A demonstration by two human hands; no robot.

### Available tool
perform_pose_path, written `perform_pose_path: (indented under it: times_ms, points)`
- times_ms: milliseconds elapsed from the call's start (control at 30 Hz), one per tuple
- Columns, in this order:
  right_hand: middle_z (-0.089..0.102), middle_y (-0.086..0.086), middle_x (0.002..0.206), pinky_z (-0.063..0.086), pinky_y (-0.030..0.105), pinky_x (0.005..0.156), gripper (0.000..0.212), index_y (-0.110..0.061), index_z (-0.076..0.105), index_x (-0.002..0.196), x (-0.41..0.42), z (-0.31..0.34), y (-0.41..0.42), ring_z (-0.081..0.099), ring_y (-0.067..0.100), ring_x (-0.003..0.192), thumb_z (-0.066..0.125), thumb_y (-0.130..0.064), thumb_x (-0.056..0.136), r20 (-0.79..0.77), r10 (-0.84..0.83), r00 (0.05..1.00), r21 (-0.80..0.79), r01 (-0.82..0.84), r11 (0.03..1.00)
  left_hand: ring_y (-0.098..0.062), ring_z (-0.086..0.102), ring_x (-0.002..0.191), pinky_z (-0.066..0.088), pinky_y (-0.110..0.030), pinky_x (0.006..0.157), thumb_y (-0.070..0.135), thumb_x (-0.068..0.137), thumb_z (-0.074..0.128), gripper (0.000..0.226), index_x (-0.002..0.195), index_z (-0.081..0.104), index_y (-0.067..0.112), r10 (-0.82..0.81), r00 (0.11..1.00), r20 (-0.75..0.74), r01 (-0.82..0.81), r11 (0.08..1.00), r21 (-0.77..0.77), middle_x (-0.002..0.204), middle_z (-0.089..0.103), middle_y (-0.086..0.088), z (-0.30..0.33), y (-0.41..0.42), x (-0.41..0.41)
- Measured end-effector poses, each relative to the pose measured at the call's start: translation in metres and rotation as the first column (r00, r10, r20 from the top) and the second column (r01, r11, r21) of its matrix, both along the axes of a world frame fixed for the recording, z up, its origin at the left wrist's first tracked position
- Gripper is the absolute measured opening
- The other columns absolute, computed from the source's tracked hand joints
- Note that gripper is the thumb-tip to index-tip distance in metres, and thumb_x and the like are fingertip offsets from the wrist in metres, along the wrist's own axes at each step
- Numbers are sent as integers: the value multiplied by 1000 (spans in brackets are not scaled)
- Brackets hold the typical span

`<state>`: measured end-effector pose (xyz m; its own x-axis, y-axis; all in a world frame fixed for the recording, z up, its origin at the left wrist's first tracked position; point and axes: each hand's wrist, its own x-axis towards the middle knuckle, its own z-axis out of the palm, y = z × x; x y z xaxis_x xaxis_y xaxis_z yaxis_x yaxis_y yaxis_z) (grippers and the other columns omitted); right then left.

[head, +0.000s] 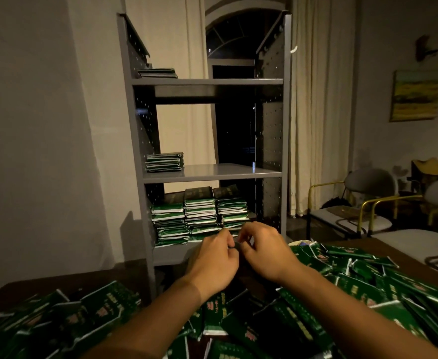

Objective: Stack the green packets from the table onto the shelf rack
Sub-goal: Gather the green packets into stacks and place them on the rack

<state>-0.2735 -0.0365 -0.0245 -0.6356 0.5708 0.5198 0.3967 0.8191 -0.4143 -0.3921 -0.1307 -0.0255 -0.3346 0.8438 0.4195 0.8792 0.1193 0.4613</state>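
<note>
Dim room, curtains [313, 99] behind, chairs [363, 198] off to the right, a painting [416, 95] on the wall. Dark table [65, 283] in the foreground was buried in loose green packets [355, 288] — scattered, overlapping, no order. Grey shelf rack [207, 169] stood just past the table edge. Bottom shelf held three stacks [202, 216] side by side, roughly level; the middle shelf had one short stack [164, 161] at its left end, and the top shelf a thin one [158, 73], also left.

Both hands were raised together in front of the bottom shelf. Left hand [214, 257] and right hand [265, 250] had fingers curled in toward each other, pinching something small and dark between them — probably a packet held edge-on, but too dim to confirm.

Handling, by my read: packets looked flat, light, foil-type, so slick and a bit floppy. Stacks of these likely slide, and the right-hand stack already sat slightly uneven. Best grip is probably thumb on top and fingers under at the short edges, squaring several at once before setting them down. I'd lower them flat onto a stack rather than drop them, since a nudge could shear the pile sideways.

Most of the job was still left, judging by the heap on the table.
</note>
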Motion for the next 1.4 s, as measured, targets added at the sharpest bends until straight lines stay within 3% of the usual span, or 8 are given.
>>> perform_pose_path:
  times_ms: [467, 600, 800, 967, 1100, 1167, 1267, 1400]
  points:
    - [65, -7, 95, 56, 37, 81, 8, -31, 60, 95, 74, -3, -110, 62, 13, 89, 58, -23, 95, -40, 12, 999, -115, -17, 993, -14, 61, 72, 55, -39, 72, 16, 98, 48, 19, 89, 62, 26, 31, 997, 65, -34, 998, 44, 74, 62, 6, -11, -123, 49]
    - [65, -2, 112, 55, 38, 90, 17, -25, 67, 109, 86, -22, -126, 62, 17, 103, 62, -25, 92, 198, -27, 980, -136, 55, 989, -14, 57, 71, 48, -33, 66, 13, 98, 46, 20, 93, 63, 22, 42, 996, 75, -46, 998, 50, 79, 59, 6, -41, -138, 57]
    - [39, -4, 139, 41, 45, 110, 78, -41, 49, 136, 107, -38, -142, 37, 22, 133, 81, -61, 68, 579, 164, 798, -250, -17, 968, -16, 54, 76, 46, -30, 67, 12, 98, 46, 21, 94, 61, 26, 74, 995, 74, -72, 997, -19, 88, 56, 5, -99, -140, 49]
    - [25, -10, 157, 38, 49, 113, 106, -47, 30, 150, 128, -33, -145, 26, 24, 145, 90, -48, 63, 841, 271, 469, -307, 0, 952, -17, 57, 78, 48, -31, 69, 11, 97, 48, 20, 96, 63, 23, 40, 991, 128, -37, 999, -25, 89, 59, 4, -115, -134, 51]
    - [41, -9, 146, 41, 41, 112, 98, -36, 38, 148, 116, -59, -138, 40, 21, 138, 89, -49, 65, 658, 304, 689, -403, -19, 915, -13, 60, 83, 45, -26, 70, 14, 98, 53, 16, 96, 65, 23, 13, 977, 212, -10, 1000, -12, 89, 60, 10, -125, -132, 56]
    - [39, -5, 150, 39, 40, 114, 109, -31, 30, 153, 106, -71, -134, 39, 21, 139, 86, -58, 63, 562, 240, 792, -396, 3, 918, -11, 62, 86, 49, -26, 72, 17, 101, 53, 15, 99, 66, 24, 1, 962, 274, 6, 1000, -24, 93, 64, 8, -128, -134, 55]
    - [25, 2, 160, 30, 47, 119, 133, -29, 14, 157, 92, -82, -134, 24, 27, 147, 77, -81, 52, 629, 135, 765, -269, 52, 962, -12, 62, 85, 48, -25, 69, 18, 103, 51, 16, 101, 65, 27, -11, 954, 301, 16, 1000, -11, 97, 67, 5, -129, -141, 51]
    - [50, 1, 144, 44, 42, 109, 130, -20, 30, 149, 76, -74, -129, 49, 26, 131, 83, -76, 45, 709, 124, 694, -267, 102, 958, -9, 62, 80, 51, -28, 68, 17, 101, 53, 19, 94, 60, 33, -24, 958, 284, 18, 1000, 24, 94, 66, 6, -131, -143, 45]
